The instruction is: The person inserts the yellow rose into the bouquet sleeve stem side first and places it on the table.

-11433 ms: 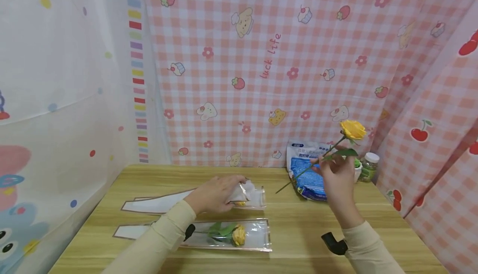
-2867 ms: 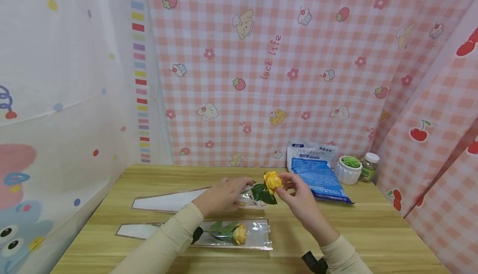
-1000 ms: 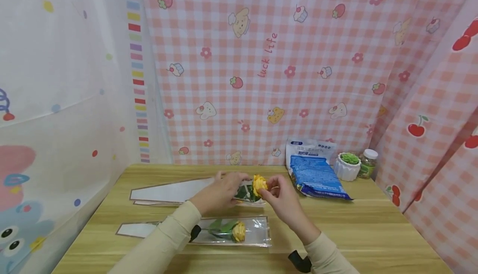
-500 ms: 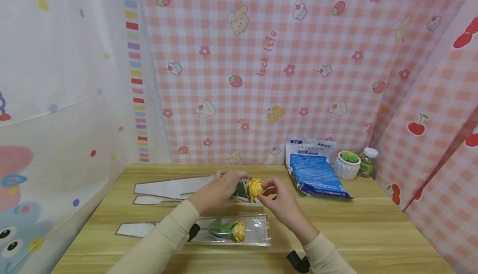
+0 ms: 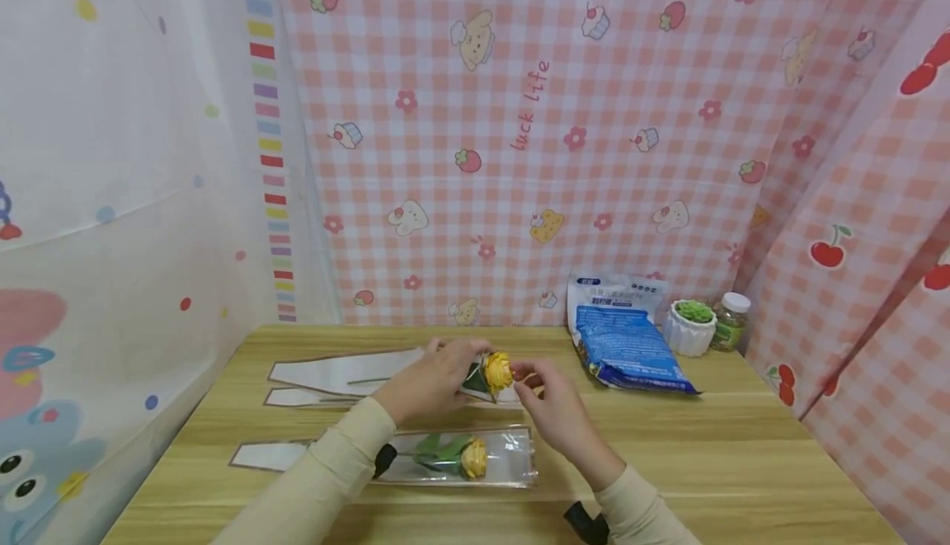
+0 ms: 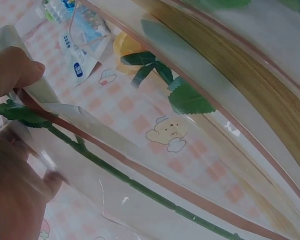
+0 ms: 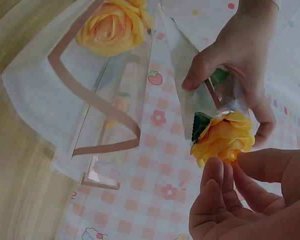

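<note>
A yellow rose (image 5: 498, 370) has its stem inside a clear-and-white flower sleeve (image 5: 334, 370), its bloom at the wide mouth. My left hand (image 5: 426, 382) grips that sleeve near the mouth, thumb on one side and fingers on the other. The green stem (image 6: 125, 177) runs down inside the film in the left wrist view. With thumb and fingertips, my right hand (image 5: 557, 413) pinches the outer petals; in the right wrist view the bloom (image 7: 224, 137) sits between both hands. Another sleeve (image 5: 285, 397) lies under the held one, partly hidden by my left arm.
Nearer me lies a sleeve (image 5: 260, 456) with a wrapped yellow rose (image 5: 473, 458) on the wooden table (image 5: 705, 462). At the back right stand a blue-and-white pouch (image 5: 631, 343), a potted succulent (image 5: 690, 331) and a lidded jar (image 5: 731, 326).
The rose, first held up in my right hand, has moved left and down into the sleeve. Over the last second the bloom has slid further toward my left hand, and more stem shows in the sleeve.
</note>
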Action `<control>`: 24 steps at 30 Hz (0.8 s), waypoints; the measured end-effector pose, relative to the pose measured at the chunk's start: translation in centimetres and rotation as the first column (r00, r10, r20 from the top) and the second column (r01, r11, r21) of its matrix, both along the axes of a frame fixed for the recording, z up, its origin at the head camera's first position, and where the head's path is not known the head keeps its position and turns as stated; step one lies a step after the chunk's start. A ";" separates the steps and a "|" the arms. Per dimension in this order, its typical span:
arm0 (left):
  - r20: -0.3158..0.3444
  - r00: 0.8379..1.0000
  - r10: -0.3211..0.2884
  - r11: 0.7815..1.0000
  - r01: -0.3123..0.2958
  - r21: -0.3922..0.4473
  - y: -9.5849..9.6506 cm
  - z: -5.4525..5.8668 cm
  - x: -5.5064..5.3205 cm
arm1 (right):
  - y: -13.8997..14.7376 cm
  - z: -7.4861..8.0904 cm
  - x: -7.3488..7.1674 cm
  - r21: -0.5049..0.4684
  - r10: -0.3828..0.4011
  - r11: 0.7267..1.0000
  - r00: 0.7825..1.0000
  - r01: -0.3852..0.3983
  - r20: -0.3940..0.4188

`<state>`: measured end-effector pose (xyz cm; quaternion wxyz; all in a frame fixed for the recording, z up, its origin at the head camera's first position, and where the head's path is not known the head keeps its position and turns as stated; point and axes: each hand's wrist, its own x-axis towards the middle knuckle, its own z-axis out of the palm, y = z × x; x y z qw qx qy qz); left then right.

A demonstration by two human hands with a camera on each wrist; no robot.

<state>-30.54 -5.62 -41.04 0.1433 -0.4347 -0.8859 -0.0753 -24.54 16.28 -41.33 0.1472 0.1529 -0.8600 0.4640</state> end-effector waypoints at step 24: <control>-0.104 0.994 -0.033 0.999 0.032 -0.009 0.1 -0.1 -0.2 | -0.9 -0.5 0.1 0.050 0.189 0.981 0.982 -0.189 0.007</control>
